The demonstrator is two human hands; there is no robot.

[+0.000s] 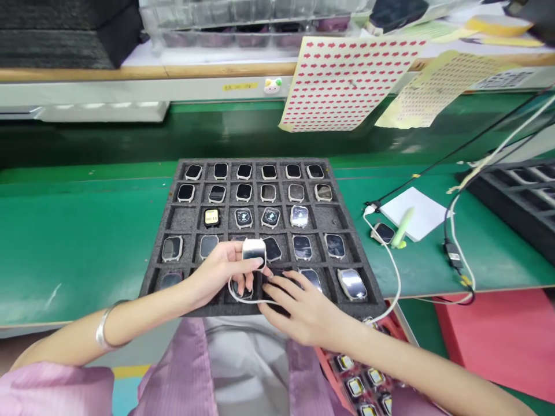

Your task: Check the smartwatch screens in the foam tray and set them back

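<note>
In the head view, my left hand (228, 266) grips a smartwatch (254, 252) with a pale metal case and no strap, thumb across its face. A white cable (255, 301) loops below it; where its end meets the watch is hidden. My right hand (299, 303) is spread over the near part of the foam tray (184, 218), fingertips close to the held watch. The cable passes beneath those fingers. Several strapless watches lie in the tray's compartments, most with dark screens. One black watch (212, 217) has a lit yellow screen, and nearby watches (243, 218) show lit dials.
To the right lie a watch (383, 233), a green pen (404, 225) and white paper (418, 211). Cables (453, 254) hang there, beside another dark tray (515, 199). A red bin (333, 370) of small parts sits below the table edge. Sticker sheets (342, 81) hang from the shelf.
</note>
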